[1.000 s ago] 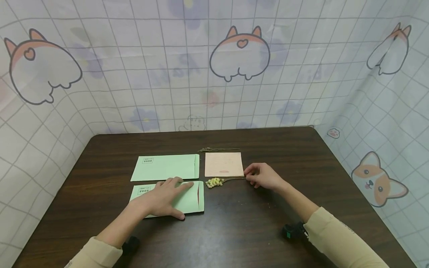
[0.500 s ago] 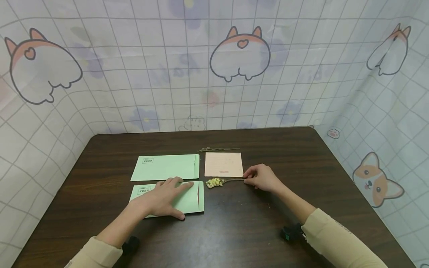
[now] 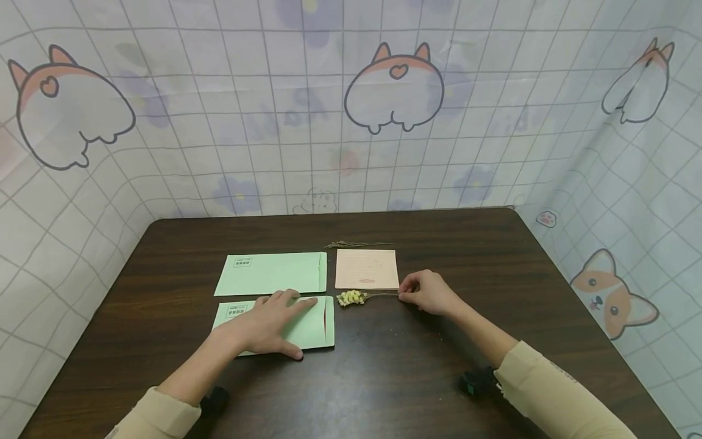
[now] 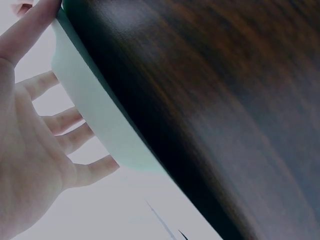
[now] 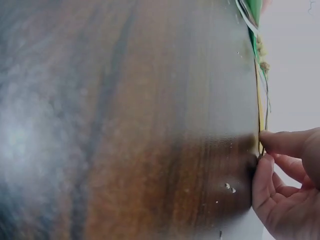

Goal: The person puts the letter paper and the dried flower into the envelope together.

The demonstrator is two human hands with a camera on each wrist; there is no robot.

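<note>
My left hand [image 3: 263,326] rests with spread, straight fingers on the nearer green envelope [image 3: 311,329], its thumb over the front edge. In the left wrist view, the fingers reach across the pale envelope [image 4: 95,100]. My right hand [image 3: 430,294] pinches the stem end of a dried yellow flower [image 3: 351,297] between thumb and fingertips, its head pointing left. The flower lies along the front edge of a pink paper card [image 3: 366,268]. In the right wrist view, thumb and index fingertips meet at the thin stem [image 5: 266,112], close to the card's edge.
A second green envelope [image 3: 274,274] lies flat behind the first. Behind the card is a thin dried sprig [image 3: 359,244]. Dark wood table [image 3: 373,390] spreads out in front, and a patterned cloth wall [image 3: 329,152] stands behind it. Black wrist devices [image 3: 477,382] sit beneath both forearms.
My right hand has shifted slightly left and toward me, and the stem end has come a little nearer to me with it. The left hand and envelopes stay where they were.
</note>
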